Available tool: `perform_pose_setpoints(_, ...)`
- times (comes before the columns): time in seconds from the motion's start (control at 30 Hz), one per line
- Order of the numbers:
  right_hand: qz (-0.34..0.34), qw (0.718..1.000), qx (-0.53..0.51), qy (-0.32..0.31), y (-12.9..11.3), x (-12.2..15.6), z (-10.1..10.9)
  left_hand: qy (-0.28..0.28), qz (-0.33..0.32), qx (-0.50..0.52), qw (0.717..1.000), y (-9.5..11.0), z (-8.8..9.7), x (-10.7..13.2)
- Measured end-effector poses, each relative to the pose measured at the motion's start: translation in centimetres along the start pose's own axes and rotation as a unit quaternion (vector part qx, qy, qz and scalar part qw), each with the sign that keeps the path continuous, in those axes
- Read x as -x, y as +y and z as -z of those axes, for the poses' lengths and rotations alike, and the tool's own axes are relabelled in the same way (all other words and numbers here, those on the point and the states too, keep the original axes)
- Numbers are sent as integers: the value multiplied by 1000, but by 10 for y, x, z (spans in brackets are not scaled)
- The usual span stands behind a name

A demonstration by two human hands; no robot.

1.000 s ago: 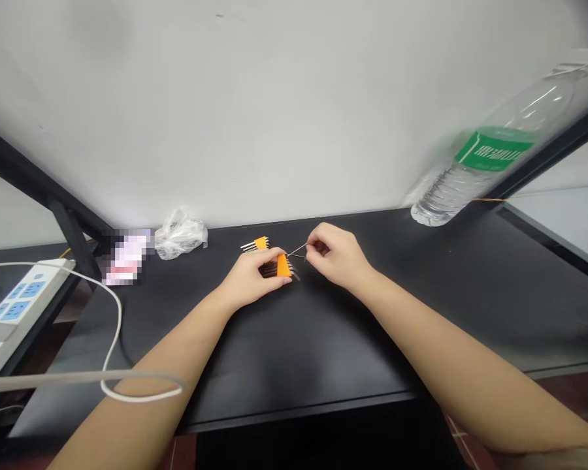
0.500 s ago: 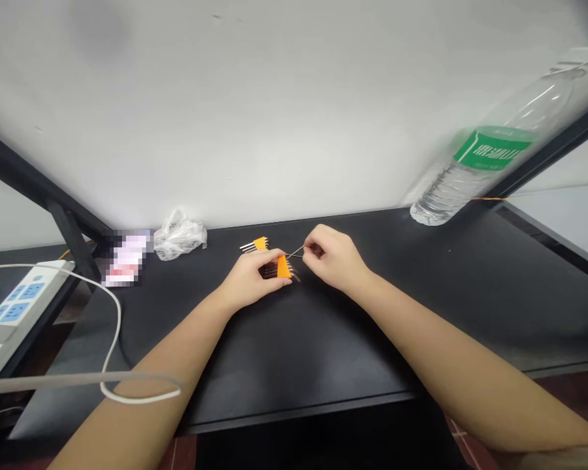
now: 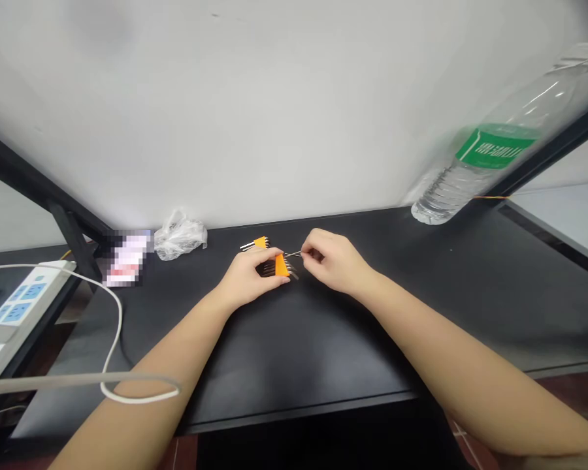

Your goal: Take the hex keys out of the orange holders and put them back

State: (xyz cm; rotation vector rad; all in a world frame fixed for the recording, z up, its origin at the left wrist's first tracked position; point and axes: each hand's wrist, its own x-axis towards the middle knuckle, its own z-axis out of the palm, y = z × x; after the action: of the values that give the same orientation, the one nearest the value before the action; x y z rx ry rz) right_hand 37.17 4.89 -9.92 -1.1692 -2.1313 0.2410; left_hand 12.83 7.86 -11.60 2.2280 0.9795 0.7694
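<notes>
My left hand (image 3: 247, 277) grips an orange hex key holder (image 3: 281, 266) between thumb and fingers, with several metal keys through it. In my right hand (image 3: 334, 260), thumb and fingertips pinch a thin hex key (image 3: 294, 254), whose tip meets the upper edge of that holder; I cannot tell whether it sits in a hole. Just beyond my left hand, a second orange hex key holder (image 3: 259, 242) with several keys lies on the black table (image 3: 284, 346).
At the back right stands a large water bottle (image 3: 494, 147) with a green label. A crumpled clear plastic bag (image 3: 180, 236) lies at the back left, beside a blurred pink-white item (image 3: 127, 258). A power strip (image 3: 24, 300) and a white cable (image 3: 117, 307) occupy the left side.
My right hand has dipped slightly, and the hex key in it lies flatter against the holder. My left hand keeps its grip almost unmoved.
</notes>
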Motion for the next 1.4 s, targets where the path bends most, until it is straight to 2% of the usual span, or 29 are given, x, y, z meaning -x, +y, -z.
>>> perform_pose_setpoints(0.27, 36, 993, -91, -68, 2, -1, -6, -28, -50, -3, 998, 6, 0, -2)
perform_pose_setpoints(0.4, 15, 991, -112, -68, 3, 0, -9, -29, -41, -5, 999, 10, 0, -2)
perform_pose_setpoints(0.47, -13, 995, -90, -50, 10, 0, -11, -27, -35, -2, 999, 11, 1, -2)
perform_pose_setpoints(0.57, -65, 997, -5, -29, 26, -1, -17, -28, -29, -2, 999, 11, 1, -2)
perform_pose_setpoints(0.7, -83, 990, 72, -90, 40, -2, -24, -33, -30, -9, 999, 9, 0, -1)
perform_pose_setpoints(0.87, -115, 965, 171, -165, 30, -1, -22, -26, -28, -3, 999, 5, -1, -1)
perform_pose_setpoints(1.03, -168, 951, 159, -207, 21, 1, -10, -21, -35, -11, 999, 2, -2, -2)
perform_pose_setpoints(1.1, -161, 958, 124, -204, 20, 0, -4, -15, -37, -17, 999, 1, -2, -3)
perform_pose_setpoints(1.27, -80, 983, 11, -166, 12, -2, 5, -15, -33, -29, 999, 1, -1, -3)
perform_pose_setpoints(1.4, -44, 991, -1, -130, 9, -2, 3, -11, -34, -23, 999, 1, -1, -3)
